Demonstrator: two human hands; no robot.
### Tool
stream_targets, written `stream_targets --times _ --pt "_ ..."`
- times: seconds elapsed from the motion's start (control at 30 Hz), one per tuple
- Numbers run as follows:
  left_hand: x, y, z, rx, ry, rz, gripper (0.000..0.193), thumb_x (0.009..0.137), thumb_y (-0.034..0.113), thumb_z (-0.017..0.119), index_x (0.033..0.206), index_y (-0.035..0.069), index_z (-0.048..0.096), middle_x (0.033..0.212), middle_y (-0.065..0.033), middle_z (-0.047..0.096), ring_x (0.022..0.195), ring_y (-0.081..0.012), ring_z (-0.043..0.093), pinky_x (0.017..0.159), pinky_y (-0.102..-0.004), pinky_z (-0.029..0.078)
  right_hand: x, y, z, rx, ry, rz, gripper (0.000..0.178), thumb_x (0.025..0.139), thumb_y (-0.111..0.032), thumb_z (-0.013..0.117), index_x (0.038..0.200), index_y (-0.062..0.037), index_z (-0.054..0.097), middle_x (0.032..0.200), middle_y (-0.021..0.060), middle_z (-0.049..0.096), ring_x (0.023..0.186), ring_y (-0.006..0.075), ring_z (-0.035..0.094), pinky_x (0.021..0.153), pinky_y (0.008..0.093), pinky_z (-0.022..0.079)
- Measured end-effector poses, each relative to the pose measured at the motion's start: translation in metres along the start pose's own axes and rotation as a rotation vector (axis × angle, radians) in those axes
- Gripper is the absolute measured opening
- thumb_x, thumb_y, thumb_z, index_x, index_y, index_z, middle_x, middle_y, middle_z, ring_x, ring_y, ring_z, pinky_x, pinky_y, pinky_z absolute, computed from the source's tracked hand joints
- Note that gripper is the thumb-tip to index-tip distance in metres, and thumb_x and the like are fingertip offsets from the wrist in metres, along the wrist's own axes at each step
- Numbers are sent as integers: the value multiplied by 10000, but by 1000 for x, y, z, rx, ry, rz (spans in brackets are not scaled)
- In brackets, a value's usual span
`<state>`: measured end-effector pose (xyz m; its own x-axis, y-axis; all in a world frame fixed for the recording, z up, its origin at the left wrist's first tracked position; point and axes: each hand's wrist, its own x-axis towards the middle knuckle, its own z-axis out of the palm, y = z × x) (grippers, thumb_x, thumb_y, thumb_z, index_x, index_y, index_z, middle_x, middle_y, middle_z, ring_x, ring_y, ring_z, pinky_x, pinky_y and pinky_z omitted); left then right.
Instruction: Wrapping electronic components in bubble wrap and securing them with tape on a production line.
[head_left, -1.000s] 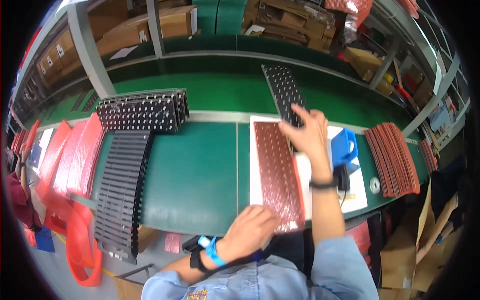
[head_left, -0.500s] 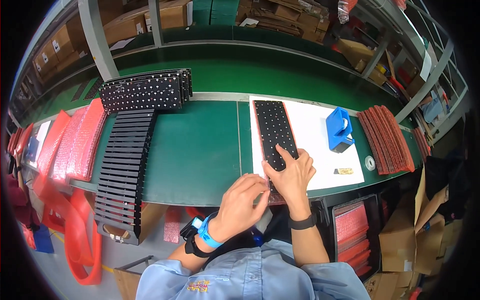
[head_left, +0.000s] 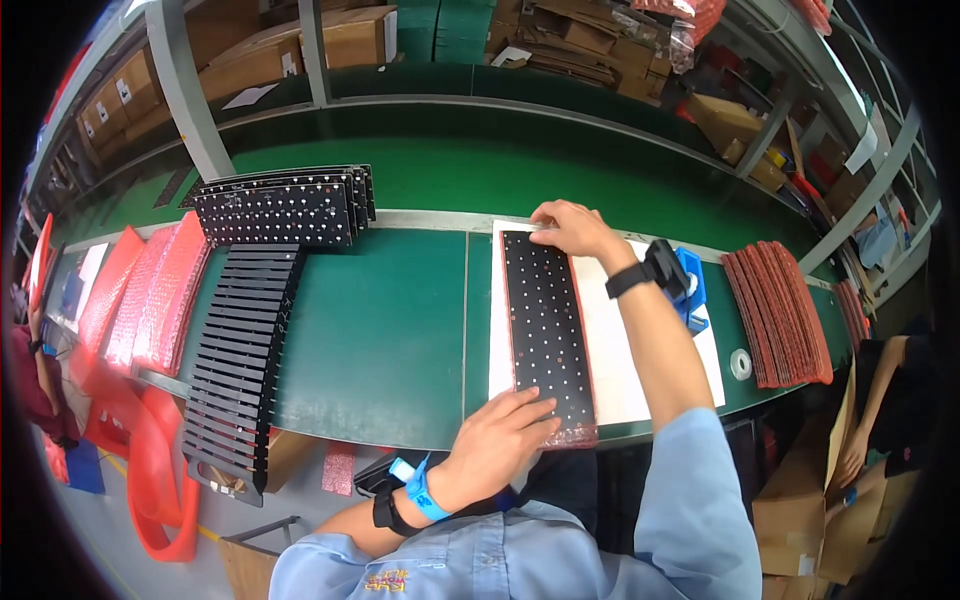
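A long black circuit board (head_left: 545,320) dotted with small white parts lies on a white sheet (head_left: 640,365), red bubble wrap showing along its sides. At the near end, a crinkled flap of that bubble wrap (head_left: 572,437) sticks out over the table edge. My left hand (head_left: 495,440) rests flat on the board's near left part, fingers stretched. At the far end my right hand (head_left: 582,234) is closed round the board's edge, thumb on top; some of its fingertips are hidden. A blue tape dispenser (head_left: 692,265) stands partly behind my right wrist.
To the left are a black slotted rack (head_left: 235,350), stacked black circuit boards (head_left: 275,215) and pink bubble bags (head_left: 160,300). A pile of red bubble bags (head_left: 778,315) and a tape roll (head_left: 740,364) sit right. A co-worker's arms (head_left: 870,420) reach over a cardboard box (head_left: 795,500).
My right hand has moved from the board's near half to its far end. My left hand has flattened from a pinch at the near left edge onto the board. A co-worker's arms have appeared at right.
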<state>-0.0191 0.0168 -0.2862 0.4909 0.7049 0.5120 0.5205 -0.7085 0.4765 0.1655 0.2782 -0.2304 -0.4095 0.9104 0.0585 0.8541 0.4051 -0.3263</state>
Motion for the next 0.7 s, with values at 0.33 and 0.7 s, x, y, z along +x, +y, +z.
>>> stream_targets --times 0.33,0.7 --pt "4 10 17 49 17 -12 261 799 107 722 1059 107 739 1191 -55 682 1208 -268 586 1012 -415 492 47 22 -45 204 -414 -116 379 754 -215 845 1007 -6 655 935 60 662 857 163 599 759 318 485" --pt "-4 48 24 160 -50 -64 326 840 106 659 1166 96 669 1266 -92 607 1261 -315 519 1098 -494 369 -149 -106 -152 -181 712 -718 255 735 -101 763 923 -46 600 802 146 603 762 330 623 693 382 487"
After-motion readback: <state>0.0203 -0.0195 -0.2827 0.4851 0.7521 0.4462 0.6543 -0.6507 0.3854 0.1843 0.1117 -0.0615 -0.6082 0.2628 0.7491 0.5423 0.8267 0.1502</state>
